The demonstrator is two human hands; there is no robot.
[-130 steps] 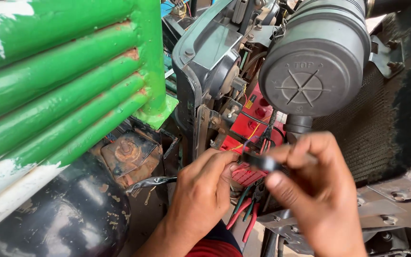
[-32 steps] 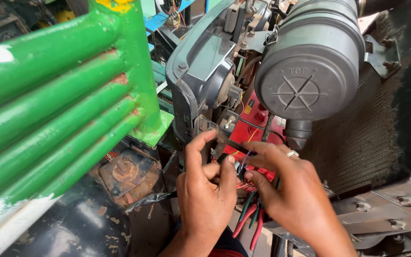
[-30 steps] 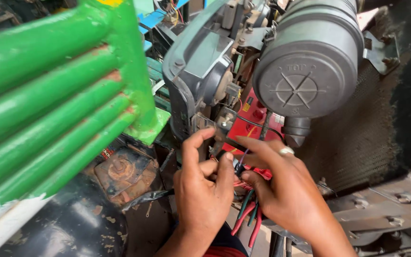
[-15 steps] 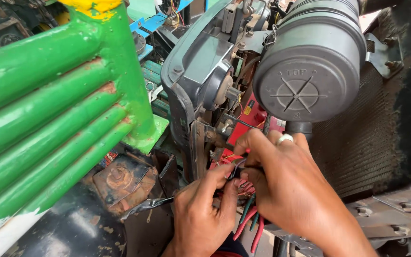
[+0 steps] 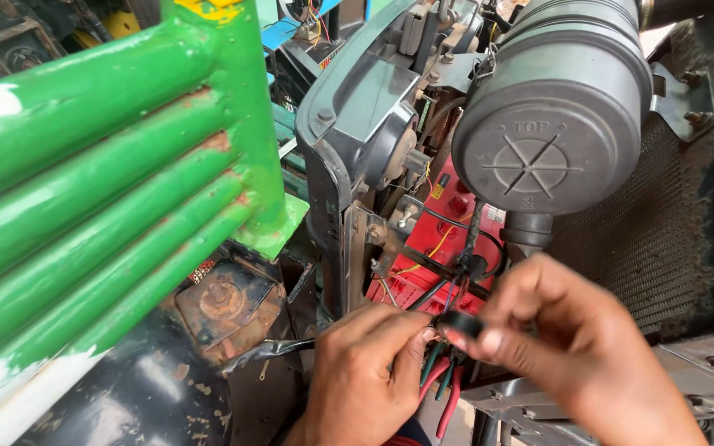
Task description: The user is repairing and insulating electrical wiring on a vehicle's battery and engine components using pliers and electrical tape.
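Two hands met low in the middle, w/ a small black roll of tape [image 5: 459, 322] pinched between them. The right hand [image 5: 576, 355] gripped the roll in its fingertips, thumb on the near side. The left hand [image 5: 365, 372] was curled shut, its fingertips touching the roll and a bunch of wires [image 5: 441, 380] just under it. So the roll sat right at the tip of the right hand, to that hand's left, and just past the left hand's fingers. The red and green wires hung down from there, long way pointing up and down. Right hand held more of the roll; left was nearer the wires. A red battery [image 5: 444, 239] sat above both hands, and a big grey air filter can [image 5: 551, 107] was higher up, over the right hand.
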